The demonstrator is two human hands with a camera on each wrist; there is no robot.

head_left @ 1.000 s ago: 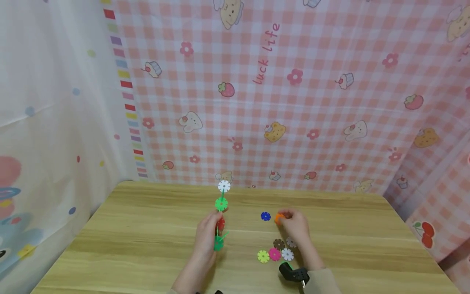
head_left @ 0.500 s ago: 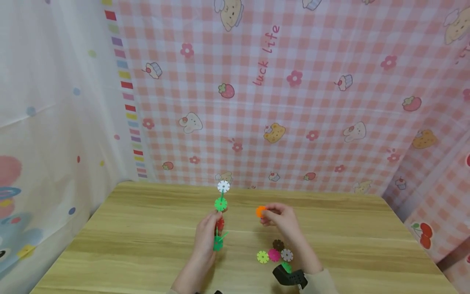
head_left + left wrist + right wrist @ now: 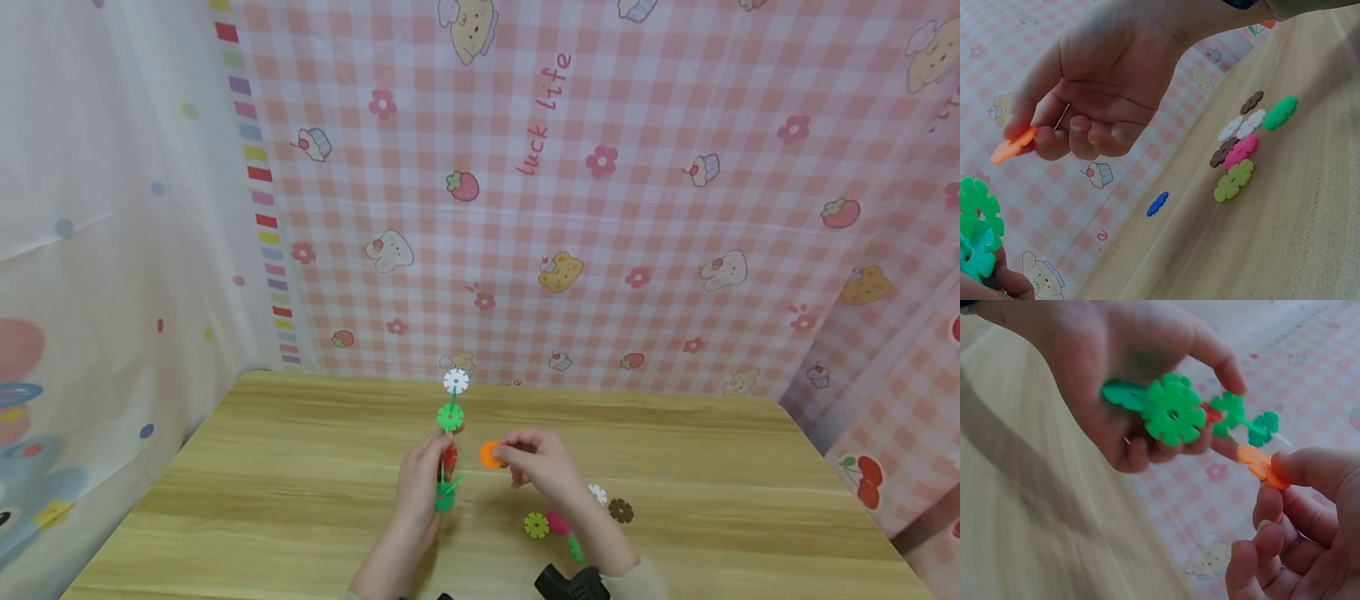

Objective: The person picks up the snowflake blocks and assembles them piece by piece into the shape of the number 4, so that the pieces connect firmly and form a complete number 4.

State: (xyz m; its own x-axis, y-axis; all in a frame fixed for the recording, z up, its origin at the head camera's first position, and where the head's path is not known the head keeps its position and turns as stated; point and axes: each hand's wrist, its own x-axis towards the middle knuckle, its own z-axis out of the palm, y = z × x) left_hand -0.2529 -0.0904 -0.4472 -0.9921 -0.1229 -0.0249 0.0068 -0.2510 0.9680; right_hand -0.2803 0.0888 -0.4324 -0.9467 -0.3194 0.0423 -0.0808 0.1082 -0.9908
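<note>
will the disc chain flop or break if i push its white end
The disc chain probably won't flop: it juts fairly straight from the left hand. Joints might twist or slip, since the discs look slotted together. The thin, plastic-looking discs suggest it's light.

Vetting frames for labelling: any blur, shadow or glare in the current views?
Head: bright, even light, no strong glare, but notches on the orange disc are unreadable. Left wrist: dimmer, shadows across the table, right hand fairly clear. Right wrist: also dim, broad shadow on the table, palm of the left hand blurred.
</note>
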